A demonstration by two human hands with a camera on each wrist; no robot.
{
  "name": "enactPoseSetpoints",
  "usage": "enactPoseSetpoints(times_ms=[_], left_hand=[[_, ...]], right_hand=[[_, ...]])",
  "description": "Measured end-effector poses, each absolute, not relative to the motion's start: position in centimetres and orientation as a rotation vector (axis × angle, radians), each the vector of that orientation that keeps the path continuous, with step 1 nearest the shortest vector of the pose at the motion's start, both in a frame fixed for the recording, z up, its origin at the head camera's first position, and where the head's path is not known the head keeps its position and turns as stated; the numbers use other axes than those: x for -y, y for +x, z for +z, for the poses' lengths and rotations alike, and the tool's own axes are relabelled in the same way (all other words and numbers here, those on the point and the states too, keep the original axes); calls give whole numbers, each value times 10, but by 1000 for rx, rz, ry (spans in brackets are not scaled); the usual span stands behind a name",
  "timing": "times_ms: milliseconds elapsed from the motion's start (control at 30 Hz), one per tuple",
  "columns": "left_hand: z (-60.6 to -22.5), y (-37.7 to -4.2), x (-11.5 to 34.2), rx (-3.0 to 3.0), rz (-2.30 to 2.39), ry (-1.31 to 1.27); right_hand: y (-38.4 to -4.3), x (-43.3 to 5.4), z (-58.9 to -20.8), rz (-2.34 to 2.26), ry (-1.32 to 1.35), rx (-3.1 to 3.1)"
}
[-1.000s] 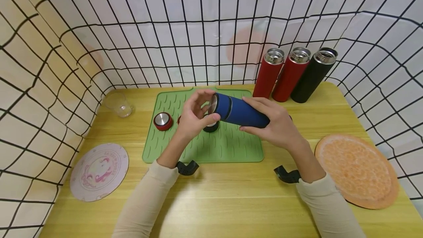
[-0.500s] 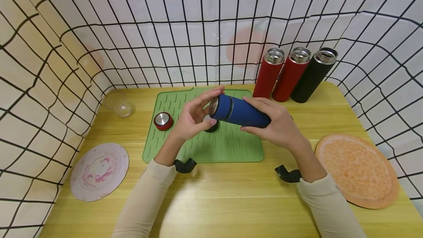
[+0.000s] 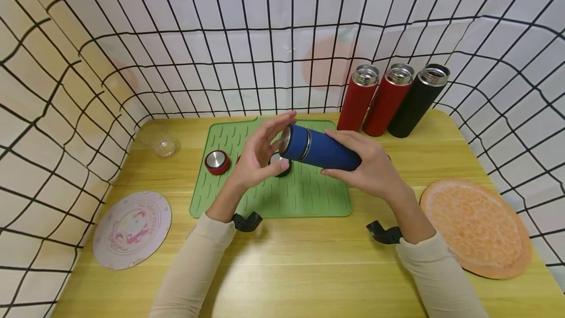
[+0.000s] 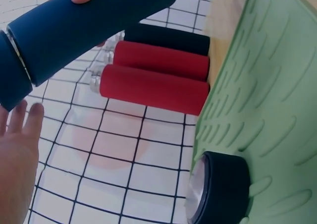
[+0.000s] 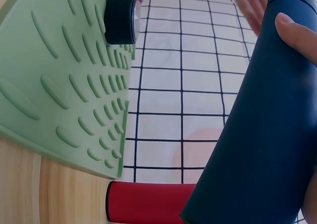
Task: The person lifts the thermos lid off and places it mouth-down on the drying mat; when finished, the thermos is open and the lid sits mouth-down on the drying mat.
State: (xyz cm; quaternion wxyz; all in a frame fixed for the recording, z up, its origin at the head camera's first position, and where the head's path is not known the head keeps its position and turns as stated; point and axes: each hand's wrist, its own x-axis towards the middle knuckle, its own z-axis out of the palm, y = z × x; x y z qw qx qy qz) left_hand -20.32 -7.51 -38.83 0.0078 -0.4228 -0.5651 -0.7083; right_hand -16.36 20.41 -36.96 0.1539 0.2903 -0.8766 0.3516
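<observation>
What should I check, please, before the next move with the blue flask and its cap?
1. Right hand grips the blue flask round its body: ok.
2. Flask held sideways above the green mat, clear of it: ok.
3. Cap sits on the flask's end: ok; whether it is fully tight: cannot tell.
4. Left hand at the cap end with fingers spread, not gripping the cap: not ok if a twist is meant.
5. Loose black cap and red cap lie on the mat below, out of the hands' way: ok.
6. Three open flasks stand upright behind, untouched: ok.
</observation>
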Motion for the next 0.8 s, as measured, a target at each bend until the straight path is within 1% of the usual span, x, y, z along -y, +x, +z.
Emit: enactPoseSetpoints(times_ms=[100, 200, 300, 467, 533, 600, 800], left_hand=[[-387, -203, 76, 1729, -2244, -1408], [-388, -203, 76, 1743, -2264, -1394], [-388, -202, 76, 1786, -2271, -1280], [-391, -201, 74, 1931, -2216, -977], [-392, -201, 74, 1960, -2197, -946], [-391, -201, 74, 1948, -2188, -1011], [-388, -203, 76, 1801, -2219, -1340]], right_hand=[[-164, -205, -369, 1020, 840, 2515], [-164, -205, -370, 1024, 843, 2516], [-164, -205, -371, 1018, 840, 2520], [-165, -205, -372, 1006, 837, 2522], [-165, -205, -372, 1002, 836, 2522], [-164, -205, -372, 1002, 833, 2523], [-163, -206, -371, 1015, 822, 2532]])
